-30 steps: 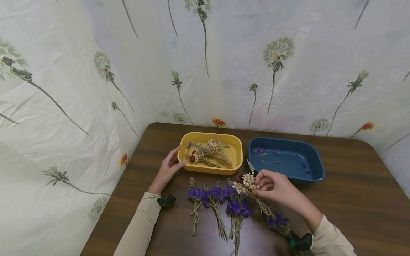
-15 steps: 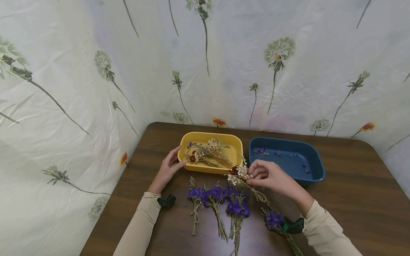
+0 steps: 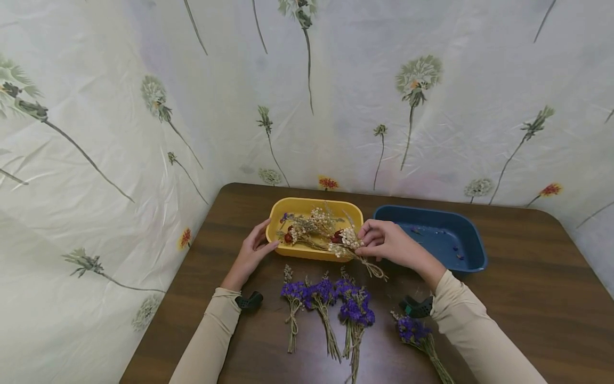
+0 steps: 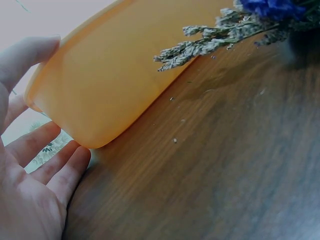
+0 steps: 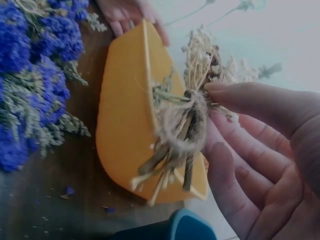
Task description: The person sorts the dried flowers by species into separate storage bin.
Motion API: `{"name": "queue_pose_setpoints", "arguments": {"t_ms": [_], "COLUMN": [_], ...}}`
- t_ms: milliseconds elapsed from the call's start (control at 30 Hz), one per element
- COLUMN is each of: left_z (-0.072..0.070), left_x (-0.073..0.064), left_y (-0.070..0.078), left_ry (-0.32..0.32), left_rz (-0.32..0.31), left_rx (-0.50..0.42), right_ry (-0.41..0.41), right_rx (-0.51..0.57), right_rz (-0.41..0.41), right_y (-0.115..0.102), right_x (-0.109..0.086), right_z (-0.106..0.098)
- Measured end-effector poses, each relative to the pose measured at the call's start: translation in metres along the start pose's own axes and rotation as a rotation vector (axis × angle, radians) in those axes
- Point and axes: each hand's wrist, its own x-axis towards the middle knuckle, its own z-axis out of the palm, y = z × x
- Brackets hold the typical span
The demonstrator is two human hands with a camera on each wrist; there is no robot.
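My right hand [image 3: 390, 242] pinches a small twine-tied bunch of dried flowers [image 3: 347, 242] between thumb and fingers. White blooms and a dark red one top this bunch, and its tied stems [image 5: 172, 160] hang out past the near right rim of the yellow tub [image 3: 314, 257]. My left hand [image 3: 251, 249] rests against the tub's left end, the thumb at the rim and the fairly straight fingers [image 4: 67, 172] touching its side. Inside the tub lie other dried bunches [image 3: 312, 226] with white and red flowers.
Purple flower bunches [image 3: 323, 293] lie in a row in front of the yellow tub, and another purple bunch [image 3: 412, 330] lies under the right forearm. A blue tub [image 3: 431, 213] with small flower scraps stands right of the yellow one. Behind the table hangs a flower-patterned curtain [image 3: 336, 106].
My right hand has moved left and away from me with the dried bunch, from in front of the blue tub to over the yellow tub's near right rim. The left hand has stayed put.
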Motion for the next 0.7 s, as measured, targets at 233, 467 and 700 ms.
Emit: {"name": "queue_pose_setpoints", "arguments": {"t_ms": [233,467,700], "left_z": [-0.001,-0.001,-0.001], "left_x": [-0.001,-0.001,0.001], "left_y": [-0.001,-0.002,-0.002], "left_ry": [0.01,0.015,0.01], "left_rz": [0.024,0.022,0.001], "left_rx": [0.011,0.017,0.004], "right_ry": [-0.026,-0.08,-0.098], "right_rx": [-0.097,-0.183,-0.233], "right_rz": [0.0,0.003,-0.007], "right_y": [-0.005,-0.014,-0.018], "right_x": [0.024,0.049,0.072], "right_z": [-0.002,-0.001,0.004]}}
